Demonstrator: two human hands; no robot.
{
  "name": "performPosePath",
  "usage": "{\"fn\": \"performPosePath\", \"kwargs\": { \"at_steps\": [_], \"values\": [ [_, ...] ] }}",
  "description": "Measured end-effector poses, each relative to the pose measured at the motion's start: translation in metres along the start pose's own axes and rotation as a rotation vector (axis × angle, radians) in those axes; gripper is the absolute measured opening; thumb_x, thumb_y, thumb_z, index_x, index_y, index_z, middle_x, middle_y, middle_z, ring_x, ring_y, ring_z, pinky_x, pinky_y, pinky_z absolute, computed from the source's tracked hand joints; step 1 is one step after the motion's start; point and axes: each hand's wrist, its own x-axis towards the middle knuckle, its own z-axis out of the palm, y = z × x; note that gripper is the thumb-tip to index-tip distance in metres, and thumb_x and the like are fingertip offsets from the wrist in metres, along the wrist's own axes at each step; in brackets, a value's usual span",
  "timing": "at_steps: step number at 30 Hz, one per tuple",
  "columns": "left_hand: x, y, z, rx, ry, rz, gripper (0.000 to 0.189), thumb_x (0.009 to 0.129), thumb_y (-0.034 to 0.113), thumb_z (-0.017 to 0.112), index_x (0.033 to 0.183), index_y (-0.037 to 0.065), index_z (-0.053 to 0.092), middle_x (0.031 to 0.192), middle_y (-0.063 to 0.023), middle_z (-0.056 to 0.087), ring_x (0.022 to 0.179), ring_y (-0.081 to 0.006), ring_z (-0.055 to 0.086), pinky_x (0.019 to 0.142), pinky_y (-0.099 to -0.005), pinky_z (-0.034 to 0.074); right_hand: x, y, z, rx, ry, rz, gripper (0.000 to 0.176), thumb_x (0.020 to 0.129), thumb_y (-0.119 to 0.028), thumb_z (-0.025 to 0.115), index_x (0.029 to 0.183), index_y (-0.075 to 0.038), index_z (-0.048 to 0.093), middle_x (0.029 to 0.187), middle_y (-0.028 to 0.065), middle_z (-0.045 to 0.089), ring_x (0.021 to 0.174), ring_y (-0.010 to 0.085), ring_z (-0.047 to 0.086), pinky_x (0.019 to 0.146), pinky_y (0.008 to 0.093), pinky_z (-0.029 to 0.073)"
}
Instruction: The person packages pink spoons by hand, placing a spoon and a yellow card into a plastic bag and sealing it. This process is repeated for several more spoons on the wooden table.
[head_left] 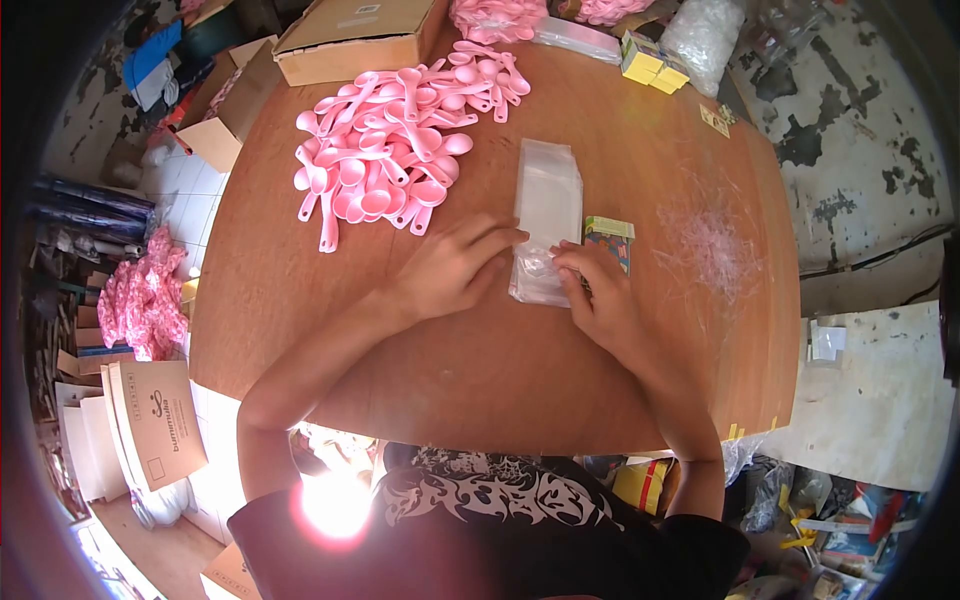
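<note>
A stack of clear plastic bags (550,190) lies on the brown table in front of me. My left hand (462,262) is at the stack's left edge, its fingers bent and its index fingertip touching the plastic. On the right side, my right hand (597,287) pinches the crumpled lower part of the plastic between thumb and fingers. A small yellow-green printed box (610,230) lies just beyond my right hand, partly covered by it. Many pink spoons (380,165) are heaped to the left, beyond my left hand.
A cardboard box (355,45) stands at the table's far left edge. Yellow boxes (652,62) and a bundle of clear plastic (703,42) are at the far right. Thin plastic strands (712,240) lie tangled on the right. More cartons (155,420) stand on the floor at left.
</note>
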Motion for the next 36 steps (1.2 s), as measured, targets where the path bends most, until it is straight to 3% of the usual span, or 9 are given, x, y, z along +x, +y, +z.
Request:
{"fn": "performPosePath", "kwargs": {
  "at_steps": [4, 11, 17, 20, 24, 27, 28, 30, 36],
  "values": [
    [-0.007, 0.0, -0.002, 0.059, -0.001, 0.203, 0.035, 0.071, -0.005, 0.065, 0.104, 0.006, 0.064, 0.103, -0.0105, 0.06, 0.096, -0.029, 0.061, 0.078, -0.0384, 0.052, 0.001, 0.0, 0.005, 0.061, 0.099, 0.044, 0.013, 0.085, -0.003, 0.067, 0.098, -0.005, 0.069, 0.109, 0.0162, 0.068, 0.106, 0.0325, 0.063, 0.09, 0.042, 0.048],
    [-0.004, 0.002, 0.009, 0.038, -0.067, 0.203, 0.033, 0.071, -0.002, 0.067, 0.103, 0.005, 0.065, 0.113, -0.0108, 0.063, 0.1, -0.0279, 0.06, 0.084, -0.0407, 0.049, 0.009, -0.017, -0.005, 0.192, 0.192, 0.273, 0.013, 0.083, -0.004, 0.07, 0.095, -0.006, 0.074, 0.101, 0.0117, 0.064, 0.095, 0.0302, 0.062, 0.082, 0.0381, 0.05],
    [-0.009, 0.006, 0.01, 0.093, -0.16, 0.086, 0.033, 0.08, 0.005, 0.067, 0.112, 0.005, 0.059, 0.12, -0.0104, 0.06, 0.115, -0.029, 0.055, 0.106, -0.0482, 0.038, 0.001, -0.039, -0.03, -0.17, 0.143, -0.115, 0.019, 0.077, -0.001, 0.071, 0.094, -0.006, 0.072, 0.095, 0.0072, 0.06, 0.089, 0.0262, 0.058, 0.078, 0.0376, 0.049],
    [-0.009, 0.016, 0.007, -0.041, 0.09, -0.07, 0.039, 0.077, 0.008, 0.072, 0.113, 0.007, 0.057, 0.126, -0.0108, 0.057, 0.118, -0.0299, 0.054, 0.111, -0.0496, 0.034, -0.008, -0.057, -0.041, -0.21, -0.063, -0.204, 0.025, 0.073, -0.002, 0.073, 0.097, -0.008, 0.071, 0.097, 0.0062, 0.059, 0.09, 0.025, 0.058, 0.078, 0.0382, 0.049],
    [-0.001, 0.035, -0.008, -0.031, -0.17, 0.34, 0.026, 0.077, 0.011, 0.076, 0.099, 0.008, 0.063, 0.118, -0.0113, 0.061, 0.111, -0.0288, 0.059, 0.106, -0.0471, 0.041, -0.022, -0.071, -0.046, -0.105, -0.114, -0.284, 0.026, 0.075, -0.005, 0.074, 0.101, -0.008, 0.07, 0.099, 0.0059, 0.059, 0.092, 0.0249, 0.06, 0.08, 0.0387, 0.049],
    [-0.01, 0.042, -0.005, -0.457, -0.117, 0.12, 0.009, 0.082, 0.001, 0.071, 0.088, 0.003, 0.065, 0.086, -0.0069, 0.07, 0.087, -0.0224, 0.071, 0.084, -0.0353, 0.056, -0.029, -0.059, -0.055, -0.019, -0.055, -0.105, 0.024, 0.078, -0.007, 0.073, 0.101, -0.006, 0.069, 0.1, 0.0082, 0.061, 0.094, 0.0262, 0.061, 0.081, 0.039, 0.049],
    [-0.01, 0.045, -0.009, -0.463, -0.125, 0.124, 0.009, 0.082, 0.001, 0.071, 0.088, 0.003, 0.065, 0.086, -0.0069, 0.07, 0.087, -0.0224, 0.071, 0.084, -0.0353, 0.056, -0.032, -0.05, -0.059, -0.004, -0.023, 0.046, 0.022, 0.079, -0.009, 0.072, 0.1, -0.005, 0.069, 0.101, 0.0098, 0.063, 0.094, 0.0268, 0.061, 0.081, 0.0391, 0.05],
    [-0.013, 0.045, -0.017, -0.645, -0.033, -0.253, 0.007, 0.085, -0.002, 0.068, 0.09, 0.001, 0.064, 0.094, -0.0084, 0.071, 0.093, -0.017, 0.07, 0.084, -0.032, 0.055, -0.031, -0.021, -0.066, -0.136, -0.037, 0.121, 0.022, 0.079, -0.01, 0.073, 0.1, -0.005, 0.068, 0.102, 0.0103, 0.064, 0.094, 0.0272, 0.061, 0.082, 0.0392, 0.05],
    [0.001, 0.031, -0.03, -0.952, 0.108, -0.376, 0.014, 0.091, -0.002, 0.064, 0.103, 0.001, 0.059, 0.1, -0.0095, 0.069, 0.091, -0.0135, 0.066, 0.079, -0.0269, 0.053, -0.034, 0.01, -0.064, -0.412, -0.06, 0.141, 0.022, 0.076, -0.015, 0.076, 0.096, -0.006, 0.07, 0.101, 0.0063, 0.067, 0.093, 0.0272, 0.062, 0.084, 0.0403, 0.05]
  ]
}}
